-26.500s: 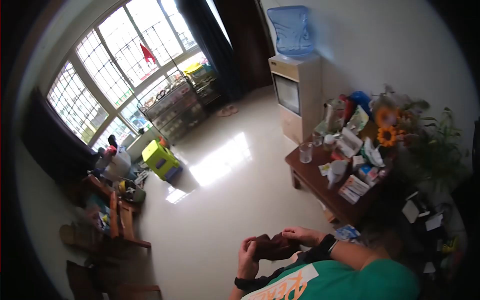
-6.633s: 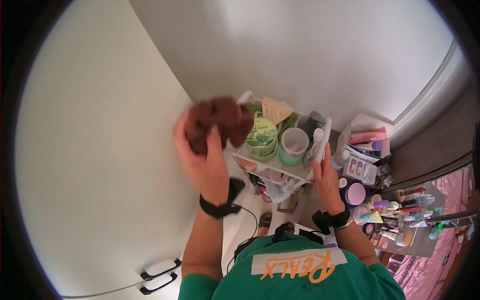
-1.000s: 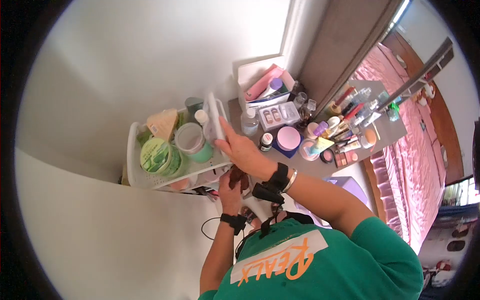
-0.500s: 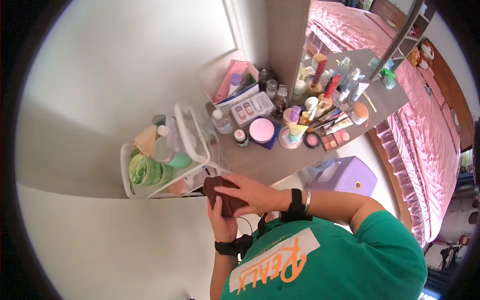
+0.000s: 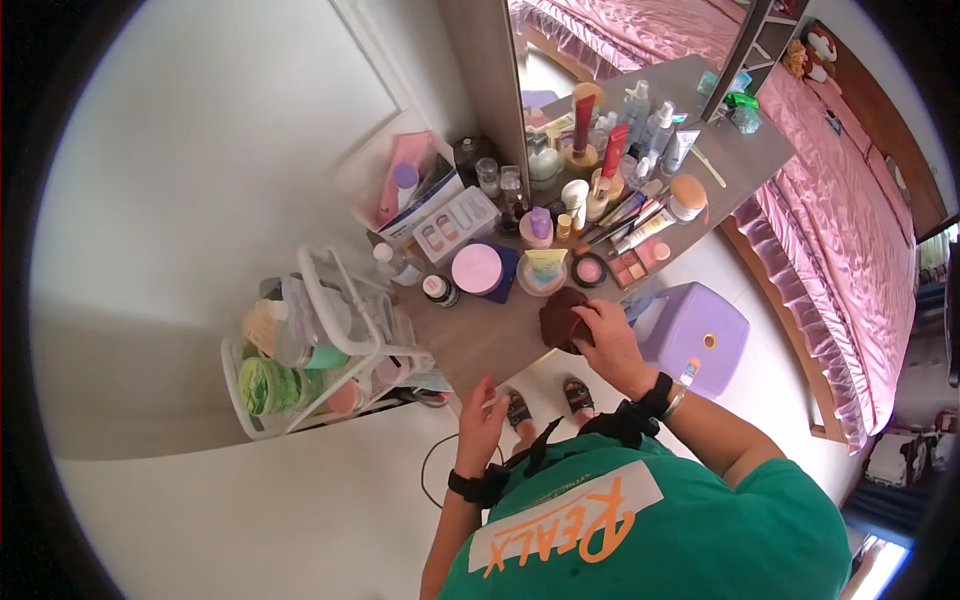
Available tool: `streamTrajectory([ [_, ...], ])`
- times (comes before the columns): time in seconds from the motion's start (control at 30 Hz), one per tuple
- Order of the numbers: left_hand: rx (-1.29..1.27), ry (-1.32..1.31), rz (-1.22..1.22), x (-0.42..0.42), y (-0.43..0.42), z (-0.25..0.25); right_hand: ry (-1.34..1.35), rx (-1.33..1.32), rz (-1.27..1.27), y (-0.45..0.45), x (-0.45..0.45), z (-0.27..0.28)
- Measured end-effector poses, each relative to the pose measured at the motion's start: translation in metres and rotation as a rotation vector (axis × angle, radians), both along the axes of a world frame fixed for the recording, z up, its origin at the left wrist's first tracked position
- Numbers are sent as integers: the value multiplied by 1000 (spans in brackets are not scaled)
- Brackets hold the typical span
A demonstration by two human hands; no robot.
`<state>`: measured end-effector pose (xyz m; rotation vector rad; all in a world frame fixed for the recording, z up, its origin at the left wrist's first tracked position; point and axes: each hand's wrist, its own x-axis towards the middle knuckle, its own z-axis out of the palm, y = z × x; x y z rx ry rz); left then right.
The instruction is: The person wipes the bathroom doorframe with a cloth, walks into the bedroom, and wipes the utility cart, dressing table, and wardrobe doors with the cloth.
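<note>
My right hand (image 5: pixel 612 350) grips a bunched dark brown cloth (image 5: pixel 565 322) at the front edge of the dressing table (image 5: pixel 490 335). The cloth appears to rest on the tabletop, just in front of a round pink-rimmed container (image 5: pixel 542 275) with a pale yellow item on it. A compact of pink blush (image 5: pixel 589 270) sits close behind my fingers. My left hand (image 5: pixel 482 430) holds nothing. Its fingers are apart, just off the table's front edge.
A white rack (image 5: pixel 355 350) with green tubs stands at the left. On the table are a round pink box (image 5: pixel 477 268), a dark jar (image 5: pixel 440 291), brushes, tubes and bottles before a mirror (image 5: pixel 620 40). A purple stool (image 5: pixel 705 340) stands at the right, near a pink-covered bed (image 5: pixel 840 250).
Both hands held the brown cloth near the rack. My right hand has carried it right, to the table's front edge, while my left hand has let go. The view has shifted too.
</note>
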<state>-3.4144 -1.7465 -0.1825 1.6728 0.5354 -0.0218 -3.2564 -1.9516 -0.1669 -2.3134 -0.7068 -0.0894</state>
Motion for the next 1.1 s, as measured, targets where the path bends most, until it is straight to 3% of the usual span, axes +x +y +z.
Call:
streamTrajectory([
  [0.1, 52, -24, -58, 12, 14, 5, -66, -268, -44, 27, -10, -11],
  [0.2, 144, -65, -101, 16, 30, 11, -29, -393, 67, 59, -25, -15],
  [0.3, 215, -81, -96, 17, 50, 7, -163, -431, 247, 96, -48, -15],
  [0.4, 367, -83, -117, 18, 68, 12, -315, -301, 330, 126, -64, -19],
  [0.5, 174, -69, -55, 14, 81, 8, -160, -275, 339, 124, -57, -21],
  [0.73, 407, -55, -191, 24, 85, -3, -76, -328, -201, 45, -16, -23],
  [0.83, 477, -116, -215, 27, 88, -11, -70, -419, -234, 51, -22, -19],
  [0.87, 461, -107, -216, 28, 89, -9, 6, -521, -167, 59, -26, -22],
  [1.1, 343, -115, -171, 26, 93, -13, -93, -407, 137, 127, -58, -16],
])
